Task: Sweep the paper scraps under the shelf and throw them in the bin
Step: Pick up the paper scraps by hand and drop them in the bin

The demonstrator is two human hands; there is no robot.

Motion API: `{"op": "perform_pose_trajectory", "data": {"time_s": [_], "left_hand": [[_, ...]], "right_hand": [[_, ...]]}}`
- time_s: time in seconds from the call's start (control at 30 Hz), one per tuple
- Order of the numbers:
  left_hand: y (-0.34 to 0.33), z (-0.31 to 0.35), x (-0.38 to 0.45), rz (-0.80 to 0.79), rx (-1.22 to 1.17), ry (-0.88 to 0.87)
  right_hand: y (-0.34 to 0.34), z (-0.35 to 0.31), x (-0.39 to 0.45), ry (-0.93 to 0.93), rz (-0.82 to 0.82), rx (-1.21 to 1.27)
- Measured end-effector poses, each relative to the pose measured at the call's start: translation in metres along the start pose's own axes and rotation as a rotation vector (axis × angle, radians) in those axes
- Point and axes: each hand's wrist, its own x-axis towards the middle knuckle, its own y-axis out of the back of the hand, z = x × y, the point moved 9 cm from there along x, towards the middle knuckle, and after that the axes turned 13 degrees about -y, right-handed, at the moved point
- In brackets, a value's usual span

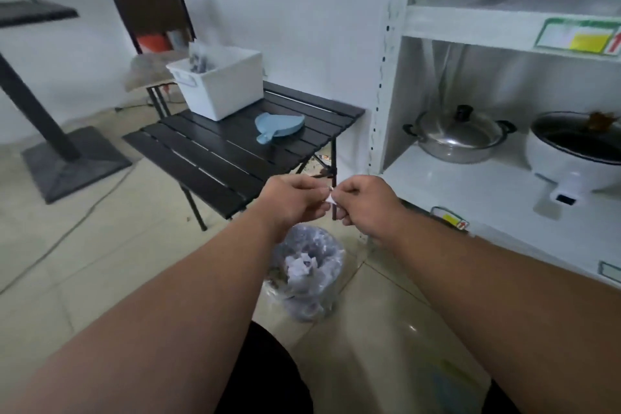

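My left hand (pixel 295 200) and my right hand (pixel 364 203) meet in mid-air, and both pinch a small white paper scrap (pixel 330 199) between their fingertips. Directly below them on the floor stands the bin (pixel 304 274), lined with a clear plastic bag and holding crumpled white paper. A light blue dustpan (pixel 277 126) lies on the black slatted table (pixel 235 148) beyond my hands. The white metal shelf (pixel 470 198) stands to the right; the floor under it is hidden by my right arm.
A white plastic tub (pixel 221 84) sits on the table's far end. The shelf holds a steel lidded pot (pixel 458 139) and a white electric pot (pixel 578 151). A black pedestal table base (pixel 72 166) and a cable lie on the tiled floor at left.
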Motion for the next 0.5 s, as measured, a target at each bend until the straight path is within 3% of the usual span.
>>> {"op": "perform_pose_trajectory", "data": {"time_s": [0.3, 0.5], "left_hand": [[0.071, -0.075, 0.046, 0.066, 0.316, 0.110], [0.060, -0.121, 0.094, -0.152, 0.799, 0.143]], "right_hand": [[-0.088, 0.044, 0.081, -0.082, -0.056, -0.099], [-0.108, 0.104, 0.125, -0.264, -0.051, -0.095]]}}
